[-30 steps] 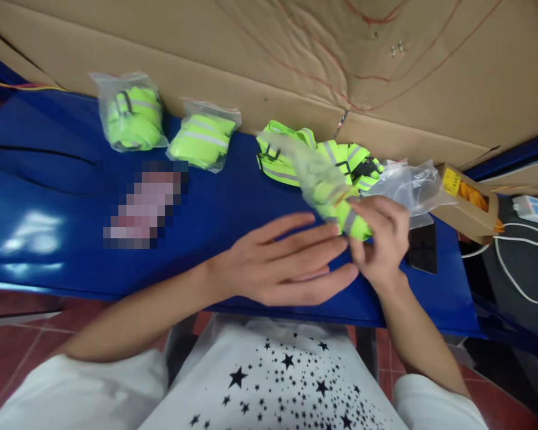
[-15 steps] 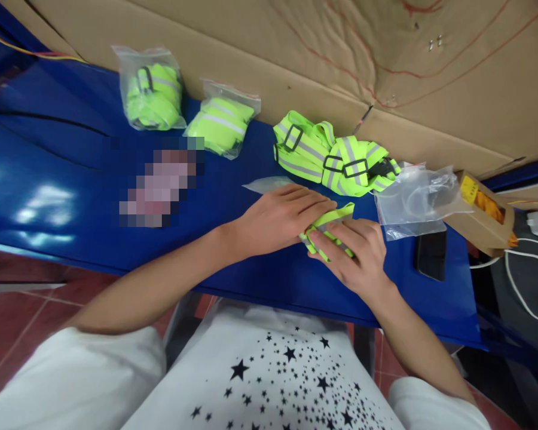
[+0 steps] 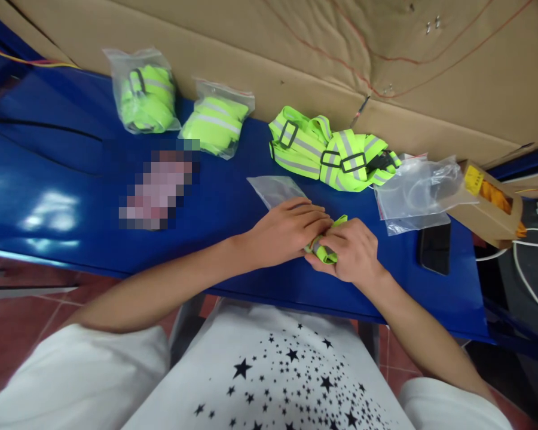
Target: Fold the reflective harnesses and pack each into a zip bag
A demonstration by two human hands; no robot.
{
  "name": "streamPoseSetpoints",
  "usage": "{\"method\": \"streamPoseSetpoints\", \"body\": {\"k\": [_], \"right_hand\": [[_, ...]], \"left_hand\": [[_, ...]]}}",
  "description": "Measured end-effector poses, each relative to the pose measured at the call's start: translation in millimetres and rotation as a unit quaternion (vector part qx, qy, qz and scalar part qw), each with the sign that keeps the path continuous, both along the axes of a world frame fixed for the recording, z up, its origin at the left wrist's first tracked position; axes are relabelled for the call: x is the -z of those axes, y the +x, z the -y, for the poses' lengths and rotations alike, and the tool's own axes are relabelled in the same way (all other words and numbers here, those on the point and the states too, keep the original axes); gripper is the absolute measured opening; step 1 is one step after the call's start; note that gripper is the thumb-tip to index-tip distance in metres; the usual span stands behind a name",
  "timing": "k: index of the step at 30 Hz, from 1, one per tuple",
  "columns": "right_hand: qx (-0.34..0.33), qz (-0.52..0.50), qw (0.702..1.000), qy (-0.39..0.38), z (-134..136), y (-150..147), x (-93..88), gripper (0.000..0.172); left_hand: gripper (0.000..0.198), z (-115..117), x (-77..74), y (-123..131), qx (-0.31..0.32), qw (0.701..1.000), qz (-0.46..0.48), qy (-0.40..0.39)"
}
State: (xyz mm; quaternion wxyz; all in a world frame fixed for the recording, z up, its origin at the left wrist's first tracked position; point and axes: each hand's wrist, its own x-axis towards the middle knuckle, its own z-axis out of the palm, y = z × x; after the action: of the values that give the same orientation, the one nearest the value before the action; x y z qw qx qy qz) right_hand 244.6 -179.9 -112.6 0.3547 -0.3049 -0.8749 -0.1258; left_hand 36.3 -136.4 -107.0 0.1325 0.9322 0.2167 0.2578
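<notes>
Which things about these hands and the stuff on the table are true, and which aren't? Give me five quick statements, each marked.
1. The right hand holds a folded yellow-green strap. True.
2. The left hand is far from that strap. False: the left hand is right at it.
3. The strap bundle at the back centre is sealed in a bag. False: the strap bundle lies loose.
4. Two packed bags sit at the back left. True.
5. The cardboard box stands left of both hands. False: the cardboard box is to their right.

Room leftward, except perhaps pixelated object [image 3: 156, 190]
</notes>
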Motion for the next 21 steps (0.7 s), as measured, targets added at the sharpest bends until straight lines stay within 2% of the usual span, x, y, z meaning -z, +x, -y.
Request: {"method": "streamPoseSetpoints", "body": {"k": [3, 7, 9, 10, 13, 15, 18, 21], "right_hand": [[-0.008, 0.002, 1.000, -0.025, 3.6, 0.2, -0.4, 0.032], [-0.085, 0.017, 0.995, -0.050, 13.3, -0.5, -6.7, 0.026], [-0.092, 0.015, 0.995, -0.026, 15.8, -3.9, -10.2, 0.024], [-0.074, 0.008, 0.997, -0.001, 15.9, -6.5, -11.7, 0.024], [0.033, -0.036, 0.997, 0.051, 12.6, -14.3, -14.0, 0.032], [0.076, -0.081, 0.993, 0.032, 9.2, -16.8, -14.1, 0.034], [0.028, -0.110, 0.993, -0.027, 4.2, -12.5, -14.6, 0.030], [-0.032, -0.052, 0.995, -0.078, -0.7, -0.9, -17.4, 0.036]], "left_hand": [[0.032, 5.0, 0.3, 1.2, 0.011, 1.000, 0.014, 0.008], [0.043, 5.4, 0.9, 2.5, 0.070, 0.997, 0.020, -0.029], [0.044, 6.2, 1.6, 4.2, 0.089, 0.995, 0.020, -0.047], [0.041, 7.4, 2.2, 5.3, 0.088, 0.995, 0.021, -0.048], [0.032, 13.6, 4.0, 8.5, 0.038, 0.998, 0.046, -0.017], [0.028, 17.2, 3.9, 8.9, -0.013, 0.997, 0.074, -0.002], [0.029, 15.2, 1.3, 5.8, -0.049, 0.995, 0.089, -0.005], [0.037, 3.0, 0.4, 1.1, -0.094, 0.992, 0.079, -0.002]]}}
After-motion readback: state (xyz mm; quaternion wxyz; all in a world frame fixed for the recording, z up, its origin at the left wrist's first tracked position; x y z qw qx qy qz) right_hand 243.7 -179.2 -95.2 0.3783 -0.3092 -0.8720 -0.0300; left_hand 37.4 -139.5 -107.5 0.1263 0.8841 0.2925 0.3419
